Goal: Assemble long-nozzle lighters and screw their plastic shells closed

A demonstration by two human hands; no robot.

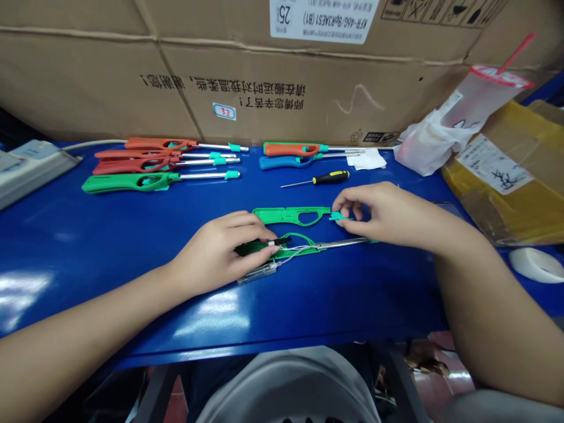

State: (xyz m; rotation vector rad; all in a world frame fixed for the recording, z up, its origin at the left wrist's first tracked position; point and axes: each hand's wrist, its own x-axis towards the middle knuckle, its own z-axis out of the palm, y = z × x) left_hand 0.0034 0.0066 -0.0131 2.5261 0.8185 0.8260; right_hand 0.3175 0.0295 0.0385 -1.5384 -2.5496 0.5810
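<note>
My left hand (224, 249) is closed, thumb and forefinger pinching a small black igniter (282, 241) with a white collar. Under it lies an open green lighter half-shell (299, 251), partly covered by my fingers. White wires run along this shell to a metal lighter tube (343, 242). A clear fuel tank (259, 273) rests on the table beside the shell, below my left thumb. My right hand (374, 211) has its fingertips closed around a small teal trigger piece (338, 217). Just left of that piece is the other green half-shell (286, 215), its hollow side up.
Several assembled long lighters (145, 161) lie at the back left, more (291, 151) at back centre. A black-and-yellow screwdriver (332, 177) is in front of them. A cardboard box (220, 70) walls the back. A bagged cup (462, 111) and yellow-taped carton (506, 170) stand right.
</note>
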